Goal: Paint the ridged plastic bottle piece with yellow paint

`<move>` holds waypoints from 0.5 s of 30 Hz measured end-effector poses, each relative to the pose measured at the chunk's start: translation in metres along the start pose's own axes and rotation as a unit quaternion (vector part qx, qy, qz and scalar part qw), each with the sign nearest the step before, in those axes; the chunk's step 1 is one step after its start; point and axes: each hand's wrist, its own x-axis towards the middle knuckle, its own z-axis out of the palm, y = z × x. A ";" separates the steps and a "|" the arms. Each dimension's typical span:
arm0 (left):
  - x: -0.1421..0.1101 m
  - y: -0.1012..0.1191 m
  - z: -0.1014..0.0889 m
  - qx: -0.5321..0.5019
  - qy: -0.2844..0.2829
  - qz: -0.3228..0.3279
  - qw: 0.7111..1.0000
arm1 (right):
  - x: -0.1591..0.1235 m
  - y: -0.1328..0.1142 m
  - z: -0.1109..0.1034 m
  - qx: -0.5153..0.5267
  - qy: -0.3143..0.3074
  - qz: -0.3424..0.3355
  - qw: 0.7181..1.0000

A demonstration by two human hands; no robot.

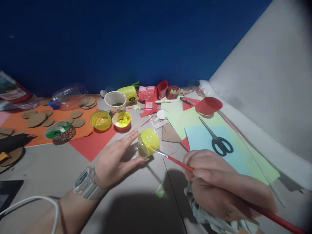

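Observation:
My left hand (114, 157), with a watch at the wrist, grips a cut plastic bottle piece (149, 139) between thumb and fingers. Yellow paint covers most of that piece; its end toward my palm is clear. In my closed right hand (214, 182) is a red-handled paintbrush (179, 163), its tip touching the yellow side. A crumpled pale cloth or tissue (198, 208) is bunched under the same hand. Beyond the left fingers stand a small cup of yellow paint (123, 121), a yellow-tinted plastic cup (100, 121) and a paper cup (115, 101) with dark liquid.
Black scissors (220, 144) lie on blue paper (197, 139) at the right, near a red cut piece (209, 106). Cardboard discs (36, 119) and a clear bottle (70, 97) rest on orange paper (85, 128). A white cable (48, 199) crosses the lower left.

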 end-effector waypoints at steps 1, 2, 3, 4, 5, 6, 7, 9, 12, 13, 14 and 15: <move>0.000 0.000 0.000 -0.001 -0.001 0.000 1.000 | 0.002 0.000 0.001 0.015 0.032 -0.019 0.999; 0.000 0.000 0.000 -0.002 -0.003 0.002 1.000 | 0.005 -0.002 0.002 0.026 0.057 -0.033 0.997; -0.001 0.000 0.000 -0.003 -0.002 0.004 1.000 | 0.008 -0.004 0.002 0.049 0.080 -0.053 0.994; -0.001 0.000 0.000 -0.003 -0.001 0.006 1.000 | 0.011 -0.006 0.002 0.057 0.075 -0.046 0.994; -0.001 0.001 0.000 -0.002 0.002 0.008 1.000 | 0.014 -0.008 0.002 0.069 0.083 -0.057 0.993; -0.001 0.001 0.000 -0.002 0.004 0.009 1.000 | 0.016 -0.010 0.003 0.077 0.083 -0.054 0.992; -0.001 0.001 0.000 -0.001 0.005 0.007 1.000 | 0.017 -0.011 0.004 0.084 0.091 -0.051 0.991; 0.000 0.002 0.000 0.002 0.005 -0.002 1.000 | 0.018 -0.011 0.007 0.094 0.115 -0.047 0.988; 0.001 0.003 -0.001 0.004 0.002 -0.014 1.000 | 0.020 -0.011 0.012 0.097 0.145 -0.049 0.984; 0.001 0.003 -0.001 0.003 0.002 -0.015 1.000 | 0.020 -0.011 0.012 0.096 0.143 -0.048 0.984; 0.001 0.003 -0.001 0.002 0.003 -0.014 1.000 | 0.021 -0.012 0.012 0.093 0.142 -0.047 0.984; 0.001 0.003 -0.001 0.001 0.003 -0.013 1.000 | 0.021 -0.012 0.011 0.089 0.142 -0.045 0.985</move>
